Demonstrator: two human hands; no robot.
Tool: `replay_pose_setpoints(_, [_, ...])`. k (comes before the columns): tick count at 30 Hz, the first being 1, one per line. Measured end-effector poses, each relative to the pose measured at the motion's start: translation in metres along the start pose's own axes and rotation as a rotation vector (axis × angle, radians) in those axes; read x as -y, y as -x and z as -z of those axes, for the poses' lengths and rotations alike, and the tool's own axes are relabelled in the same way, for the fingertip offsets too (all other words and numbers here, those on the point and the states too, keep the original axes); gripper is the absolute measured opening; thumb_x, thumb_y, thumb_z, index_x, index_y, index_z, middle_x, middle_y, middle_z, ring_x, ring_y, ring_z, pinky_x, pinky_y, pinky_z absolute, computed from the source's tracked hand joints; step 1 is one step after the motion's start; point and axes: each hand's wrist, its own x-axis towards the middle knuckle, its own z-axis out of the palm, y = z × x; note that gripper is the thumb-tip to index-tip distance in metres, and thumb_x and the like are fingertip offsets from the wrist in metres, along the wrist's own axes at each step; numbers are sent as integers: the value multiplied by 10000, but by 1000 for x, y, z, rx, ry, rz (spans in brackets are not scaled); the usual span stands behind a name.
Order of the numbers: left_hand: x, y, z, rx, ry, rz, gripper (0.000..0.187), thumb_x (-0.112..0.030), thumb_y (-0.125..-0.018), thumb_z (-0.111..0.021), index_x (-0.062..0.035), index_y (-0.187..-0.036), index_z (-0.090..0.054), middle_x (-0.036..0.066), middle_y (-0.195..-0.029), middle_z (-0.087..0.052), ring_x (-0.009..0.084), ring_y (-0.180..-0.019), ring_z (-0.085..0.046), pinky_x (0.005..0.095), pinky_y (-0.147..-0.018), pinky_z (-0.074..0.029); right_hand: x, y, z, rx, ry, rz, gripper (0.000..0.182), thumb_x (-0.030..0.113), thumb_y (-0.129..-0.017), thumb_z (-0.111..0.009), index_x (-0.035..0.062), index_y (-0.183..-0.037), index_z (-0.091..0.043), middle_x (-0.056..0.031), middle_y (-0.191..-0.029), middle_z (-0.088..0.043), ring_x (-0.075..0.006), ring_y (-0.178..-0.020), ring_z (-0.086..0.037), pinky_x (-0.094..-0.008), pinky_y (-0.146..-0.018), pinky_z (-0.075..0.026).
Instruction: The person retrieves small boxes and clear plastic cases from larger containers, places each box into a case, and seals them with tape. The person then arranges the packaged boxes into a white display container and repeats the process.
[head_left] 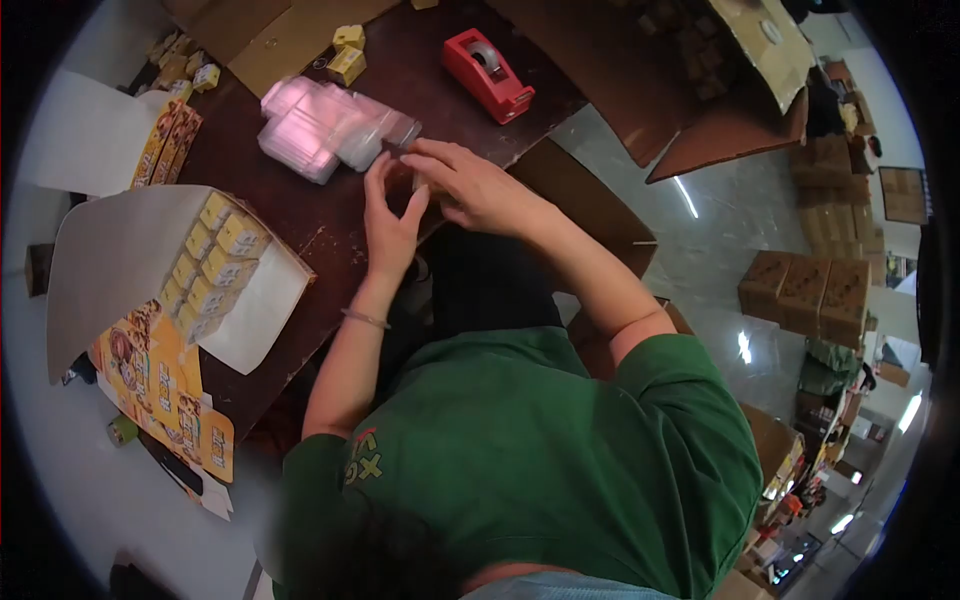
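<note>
My left hand (393, 220), with a band on its wrist, has its thumb and fingers curled toward each other at the table's near edge. Close against it, my right hand (480, 190) is bent with its fingertips meeting the left ones. Between them is something small that I cannot make out, mostly hidden by the fingers. Just beyond the fingertips lies a pile of clear, pinkish plastic packaging (305, 125), partly blurred.
A red tape dispenser (487, 75) stands on the dark table (335, 225). Small yellow boxes (346, 66) lie behind the plastic. At left, an open carton (265, 325) holds rows of small yellow-and-white boxes. Large cardboard boxes (735, 150) stand at right.
</note>
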Motion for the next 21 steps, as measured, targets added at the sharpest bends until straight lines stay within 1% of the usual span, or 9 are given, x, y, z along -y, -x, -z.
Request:
replay_pose_setpoints(2, [16, -45, 13, 338, -30, 89, 613, -123, -840, -694, -13, -1391, -447, 123, -1291, -556, 211, -1211, -529, 330, -1038, -412, -7, -4, 21, 62, -126, -52, 642, 1, -734, -703, 89, -1331, -482, -204, -1416, -443, -392, -1271, -479, -451, -1034, -435])
replay_pose_setpoints(6, [-1, -84, 6, 548, -56, 283, 690, -136, -793, -718, -79, -1432, -466, 115, -1295, -557, 211, -1201, -534, 333, -1039, -407, -32, 6, 81, -94, 21, -51, 607, 191, -745, -805, 84, -1280, -539, -150, -1448, -428, -347, -1310, -467, -412, -1050, -423])
replay_pose_setpoints(7, [-3, -88, 0, 552, -58, 272, 652, -138, -795, -717, -74, -1405, -496, 107, -1288, -561, 210, -1193, -539, 333, -1040, -405, -45, 13, 92, -216, 17, -237, 537, 242, -767, -796, 72, -1233, -589, -138, -1397, -486, -320, -1286, -490, -404, -1044, -418])
replay_pose_setpoints(8, [-4, -91, -7, 558, -61, 265, 616, -141, -796, -716, -70, -1378, -527, 98, -1282, -565, 210, -1186, -543, 333, -1041, -403, -80, 18, 94, -379, 37, -353, 377, 309, -801, -766, 61, -1070, -680, -125, -1229, -609, -323, -1190, -542, -401, -990, -445])
replay_pose_setpoints(10, [4, -98, -24, 529, -98, 214, 484, -139, -797, -712, -52, -1266, -628, 76, -1280, -589, 207, -1193, -548, 329, -1055, -386, -138, 28, 90, -300, 93, -530, 280, 298, -836, -734, 58, -979, -727, -115, -1106, -663, -288, -1105, -595, -380, -936, -468])
replay_pose_setpoints(13, [15, -114, -57, 505, -39, -21, 459, -133, -793, -712, -47, -1239, -644, 83, -1304, -600, 199, -1225, -537, 328, -1072, -367, -164, 25, 78, -228, -259, -585, 234, 266, -846, -720, 50, -932, -749, -114, -1060, -681, -265, -1013, -637, -359, -882, -492])
replay_pose_setpoints(14, [17, -117, -64, 487, 14, 54, 442, -136, -792, -713, -40, -1220, -654, 99, -1346, -587, 192, -1241, -534, 329, -1073, -370, -168, 24, 73, -294, -329, -518, 216, 243, -853, -708, 42, -922, -750, -107, -997, -696, -232, -919, -655, -338, -828, -504])
replay_pose_setpoints(17, [20, -124, -68, 510, 30, 90, 450, -145, -795, -714, -36, -1227, -649, 107, -1367, -575, 198, -1240, -539, 339, -1066, -383, -168, 22, 78, -194, -544, -617, 204, 211, -871, -719, 15, -924, -740, -89, -1040, -667, -173, -935, -627, -297, -834, -491])
replay_pose_setpoints(21, [16, -123, -66, 518, -78, 36, 453, -151, -805, -709, -31, -1237, -644, 124, -1386, -563, 210, -1254, -535, 348, -1063, -389, -167, 22, 70, -244, -438, -606, 211, 246, -840, -723, 44, -895, -753, -105, -955, -697, -214, -912, -644, -320, -817, -498])
